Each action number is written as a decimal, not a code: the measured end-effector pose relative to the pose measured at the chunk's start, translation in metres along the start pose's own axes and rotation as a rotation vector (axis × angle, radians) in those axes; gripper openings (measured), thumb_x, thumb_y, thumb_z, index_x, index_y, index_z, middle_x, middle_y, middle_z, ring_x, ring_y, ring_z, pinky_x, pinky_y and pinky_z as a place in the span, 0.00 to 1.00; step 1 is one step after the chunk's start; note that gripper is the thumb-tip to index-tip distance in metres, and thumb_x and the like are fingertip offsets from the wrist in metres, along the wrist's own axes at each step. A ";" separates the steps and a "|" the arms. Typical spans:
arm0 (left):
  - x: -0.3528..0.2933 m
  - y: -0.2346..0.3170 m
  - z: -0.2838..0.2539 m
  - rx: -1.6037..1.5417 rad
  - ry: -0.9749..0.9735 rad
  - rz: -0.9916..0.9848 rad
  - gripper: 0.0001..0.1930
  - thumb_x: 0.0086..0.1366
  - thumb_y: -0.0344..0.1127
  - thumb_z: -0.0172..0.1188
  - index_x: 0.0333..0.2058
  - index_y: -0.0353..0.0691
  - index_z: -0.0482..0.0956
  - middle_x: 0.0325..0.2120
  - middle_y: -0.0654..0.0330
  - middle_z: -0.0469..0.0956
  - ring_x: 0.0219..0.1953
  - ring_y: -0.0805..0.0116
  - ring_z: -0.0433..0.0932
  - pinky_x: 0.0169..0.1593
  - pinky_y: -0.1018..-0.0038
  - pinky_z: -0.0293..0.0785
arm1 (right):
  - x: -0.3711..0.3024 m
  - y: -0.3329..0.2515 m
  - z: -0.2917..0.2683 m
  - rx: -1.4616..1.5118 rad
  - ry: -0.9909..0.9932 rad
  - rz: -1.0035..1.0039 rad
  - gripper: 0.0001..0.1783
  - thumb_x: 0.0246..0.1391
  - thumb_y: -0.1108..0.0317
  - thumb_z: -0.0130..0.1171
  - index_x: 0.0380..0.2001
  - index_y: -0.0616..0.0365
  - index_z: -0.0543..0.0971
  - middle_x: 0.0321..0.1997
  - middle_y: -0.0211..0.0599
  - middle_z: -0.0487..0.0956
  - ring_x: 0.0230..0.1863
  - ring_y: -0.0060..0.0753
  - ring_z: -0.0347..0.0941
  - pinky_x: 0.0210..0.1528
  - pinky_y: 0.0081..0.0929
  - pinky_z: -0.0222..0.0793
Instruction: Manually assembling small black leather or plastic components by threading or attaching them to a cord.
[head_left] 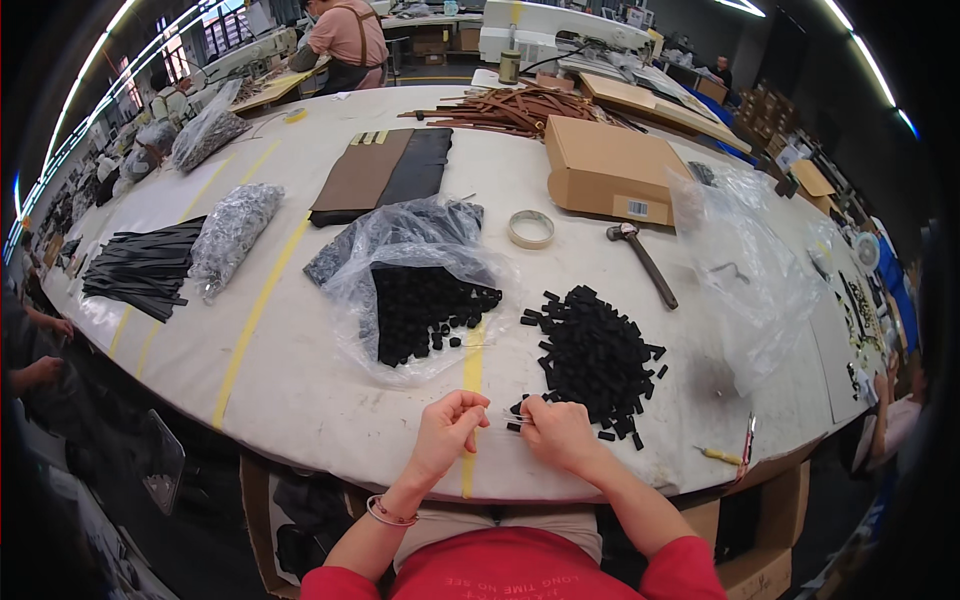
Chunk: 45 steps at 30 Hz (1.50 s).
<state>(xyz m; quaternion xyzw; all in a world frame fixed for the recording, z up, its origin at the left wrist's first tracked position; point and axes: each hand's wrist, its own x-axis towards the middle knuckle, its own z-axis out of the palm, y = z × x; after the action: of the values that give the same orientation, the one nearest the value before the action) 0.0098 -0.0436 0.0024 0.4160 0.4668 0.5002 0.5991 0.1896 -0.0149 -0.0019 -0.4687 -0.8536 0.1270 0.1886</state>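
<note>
My left hand (450, 432) is closed in a pinch near the table's front edge; whatever its fingertips hold is too small to make out. Just to its right, my right hand (558, 432) is closed around a thin shiny piece (514, 415) that juts toward the left hand. Small black pieces lie by its fingers. Beyond it spreads a loose pile of short black cylinders (592, 355). Ahead of my left hand, a clear plastic bag (350, 335) lies with its mouth open, and black pieces (415, 310) spill from it.
A tape roll (531, 229), hammer (645, 265) and cardboard box (610, 170) lie farther back. Black strips (140, 265) and a filled plastic bag (235, 235) are left. Clear plastic sheeting (750, 270) and a yellow-handled tool (720, 455) lie right. A co-worker (345, 45) is at the back.
</note>
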 end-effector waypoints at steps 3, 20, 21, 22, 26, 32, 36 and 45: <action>-0.006 0.000 0.003 0.098 -0.015 -0.038 0.07 0.57 0.28 0.48 0.33 0.32 0.72 0.21 0.62 0.73 0.14 0.84 0.65 0.17 0.87 0.63 | -0.001 0.002 -0.008 0.077 -0.003 -0.010 0.07 0.40 0.65 0.52 0.24 0.56 0.70 0.13 0.39 0.72 0.16 0.42 0.71 0.20 0.36 0.64; -0.008 -0.008 0.015 -0.237 -0.122 -0.111 0.09 0.58 0.29 0.50 0.37 0.31 0.70 0.23 0.60 0.73 0.15 0.80 0.68 0.20 0.83 0.69 | 0.004 -0.017 -0.023 0.632 -0.112 0.229 0.11 0.38 0.65 0.55 0.25 0.62 0.74 0.16 0.41 0.74 0.18 0.37 0.72 0.21 0.27 0.65; -0.010 -0.009 0.016 -0.287 -0.113 -0.112 0.09 0.58 0.29 0.50 0.37 0.30 0.71 0.23 0.59 0.74 0.15 0.79 0.69 0.21 0.81 0.70 | 0.002 -0.021 -0.019 0.598 -0.073 0.212 0.10 0.40 0.67 0.56 0.24 0.62 0.74 0.16 0.40 0.74 0.17 0.31 0.71 0.21 0.23 0.64; -0.010 -0.010 0.017 -0.337 -0.109 -0.116 0.10 0.58 0.28 0.50 0.37 0.30 0.71 0.23 0.58 0.74 0.15 0.77 0.69 0.21 0.80 0.71 | 0.002 -0.023 -0.020 0.596 -0.070 0.214 0.10 0.40 0.67 0.56 0.24 0.62 0.74 0.16 0.40 0.74 0.17 0.31 0.71 0.21 0.23 0.64; -0.012 -0.005 0.013 -0.333 -0.121 -0.096 0.09 0.58 0.28 0.49 0.36 0.29 0.72 0.23 0.57 0.74 0.16 0.77 0.70 0.22 0.79 0.72 | 0.003 -0.025 -0.035 0.886 -0.101 0.224 0.07 0.44 0.72 0.55 0.26 0.66 0.75 0.16 0.24 0.72 0.16 0.08 0.57 0.16 0.11 0.52; -0.012 -0.004 0.016 -0.166 -0.128 0.027 0.11 0.59 0.27 0.48 0.39 0.30 0.73 0.23 0.58 0.74 0.16 0.76 0.70 0.23 0.80 0.71 | 0.005 -0.013 -0.026 1.053 -0.232 0.270 0.06 0.45 0.72 0.54 0.25 0.64 0.75 0.16 0.22 0.71 0.16 0.07 0.56 0.16 0.10 0.50; -0.013 -0.008 0.019 -0.158 -0.066 0.075 0.11 0.59 0.27 0.47 0.40 0.32 0.73 0.21 0.59 0.73 0.17 0.78 0.69 0.23 0.82 0.70 | 0.009 -0.021 -0.027 1.001 -0.200 0.264 0.07 0.43 0.69 0.55 0.23 0.64 0.75 0.14 0.21 0.68 0.18 0.08 0.57 0.18 0.11 0.52; -0.015 -0.012 0.031 0.305 0.231 0.405 0.01 0.57 0.25 0.50 0.28 0.33 0.70 0.17 0.60 0.73 0.15 0.75 0.71 0.19 0.82 0.67 | 0.010 -0.037 -0.015 0.658 0.171 0.171 0.04 0.41 0.75 0.53 0.23 0.67 0.72 0.14 0.32 0.72 0.17 0.14 0.65 0.19 0.16 0.62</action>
<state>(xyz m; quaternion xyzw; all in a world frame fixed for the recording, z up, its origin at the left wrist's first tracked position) 0.0420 -0.0617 -0.0005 0.5264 0.5091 0.5780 0.3601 0.1635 -0.0251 0.0278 -0.4618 -0.7056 0.3709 0.3890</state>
